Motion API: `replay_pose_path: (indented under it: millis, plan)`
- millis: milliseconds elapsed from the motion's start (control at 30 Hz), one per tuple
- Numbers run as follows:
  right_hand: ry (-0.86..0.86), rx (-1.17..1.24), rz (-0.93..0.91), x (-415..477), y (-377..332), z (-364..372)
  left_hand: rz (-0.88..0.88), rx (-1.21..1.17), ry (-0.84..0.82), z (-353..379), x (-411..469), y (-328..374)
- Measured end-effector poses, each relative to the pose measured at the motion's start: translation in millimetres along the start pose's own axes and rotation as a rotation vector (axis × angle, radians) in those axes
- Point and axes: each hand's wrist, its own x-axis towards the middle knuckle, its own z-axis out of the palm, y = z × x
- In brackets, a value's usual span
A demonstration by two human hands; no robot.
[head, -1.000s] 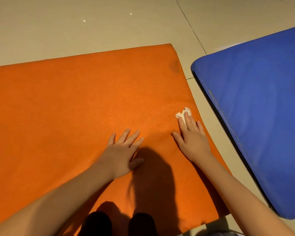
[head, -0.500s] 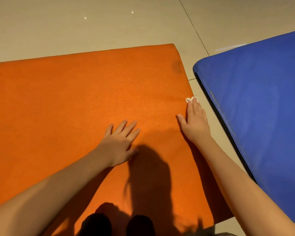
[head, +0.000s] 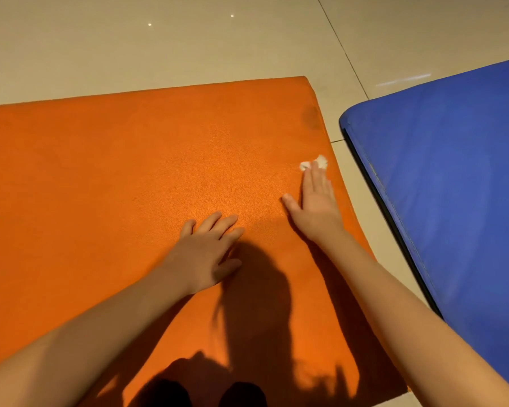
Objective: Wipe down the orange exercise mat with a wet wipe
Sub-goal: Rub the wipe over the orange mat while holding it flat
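Sliding farther up the mat since a second ago, the right hand [head: 316,204] now lies with its fingers straight and together, their tips pressing the small crumpled white wet wipe [head: 313,164] flat against the orange textured exercise mat [head: 130,171]. The wipe sits close to the mat's right edge, short of a dark round smudge [head: 310,116] near the far right corner. The left hand [head: 206,254] has kept nearly the same spot, resting palm down on the middle of the mat with fingers relaxed and slightly spread, holding nothing. Both bare forearms reach in from the bottom, and their shadows fall across the near part of the mat. A blue padded mat [head: 453,171] lies to the right, apart from the orange one, on a beige tiled floor [head: 159,54].
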Motion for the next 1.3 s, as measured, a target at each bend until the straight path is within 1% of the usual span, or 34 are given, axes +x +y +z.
replay_pose_path:
  millis: [67, 133, 167, 233, 300, 367, 400, 467, 533, 567, 600, 700, 733, 767, 833, 900, 933, 967, 1000, 1067, 1133, 1167, 1200, 1300]
  plan:
    - [-0.018, -0.034, -0.144, -16, -3, 6, -0.018, -0.007, 0.018, -2, 4, -4]
    - [-0.001, -0.097, -0.206, -14, 11, 3, -0.029, 0.024, 0.011, 2, 7, -8]
    - [0.020, -0.118, -0.184, -7, 18, 0, -0.031, 0.029, 0.014, 4, 7, -8]
    - [0.028, -0.086, -0.060, 12, 21, -5, -0.029, 0.018, 0.047, 6, 5, -8]
    - [0.057, 0.006, 0.084, 24, 9, -2, -0.035, 0.025, 0.057, 7, 4, -8]
    - [0.091, 0.075, 0.148, 21, -12, 6, -0.028, 0.044, 0.065, 6, 5, -9]
    - [0.082, 0.082, 0.110, 15, -19, 10, -0.007, 0.053, 0.090, 4, 6, -10]
    - [0.035, 0.024, -0.054, 0, -21, 14, 0.031, 0.055, 0.138, -3, 13, -16]
    - [0.026, -0.082, -0.206, -1, -2, 7, 0.069, 0.036, 0.165, -14, 22, -20]
    - [0.047, -0.124, -0.224, 5, 10, 2, 0.070, 0.031, 0.178, -20, 27, -21]
    - [0.064, -0.142, -0.191, 14, 19, -3, 0.039, 0.026, 0.180, -25, 32, -23]
    - [0.079, -0.041, 0.060, 41, 17, -11, -0.131, 0.070, 0.062, -29, 41, -30]
    - [0.074, -0.002, 0.114, 46, 6, -9, -0.143, 0.097, 0.030, -29, 42, -31]
    - [0.062, 0.010, 0.121, 46, -4, -5, -0.142, 0.105, 0.030, -27, 41, -32]
    - [0.042, -0.021, -0.008, 38, -16, 3, -0.139, 0.101, 0.055, -25, 40, -32]
    - [0.026, -0.113, -0.159, 31, -7, 1, -0.135, 0.088, 0.054, -26, 40, -33]
    - [0.031, -0.158, -0.199, 35, 2, -3, -0.129, 0.090, 0.055, -27, 40, -33]
    - [0.041, -0.183, -0.197, 43, 10, -7, -0.122, 0.095, 0.056, -27, 40, -33]
    - [0.049, -0.175, -0.158, 52, 15, -12, -0.119, 0.094, 0.056, -28, 41, -33]
    - [0.079, -0.080, -0.027, 70, 11, -17, -0.116, 0.074, 0.059, -29, 40, -35]
    - [0.110, 0.035, 0.095, 80, -8, -12, -0.115, 0.063, 0.059, -29, 40, -36]
    - [0.109, 0.073, 0.123, 80, -18, -8, -0.113, 0.064, 0.058, -30, 40, -35]
    - [0.099, 0.086, 0.105, 76, -25, -4, -0.113, 0.066, 0.054, -31, 40, -34]
    - [0.077, -0.036, -0.123, 57, -15, -1, -0.117, 0.064, 0.043, -35, 42, -33]
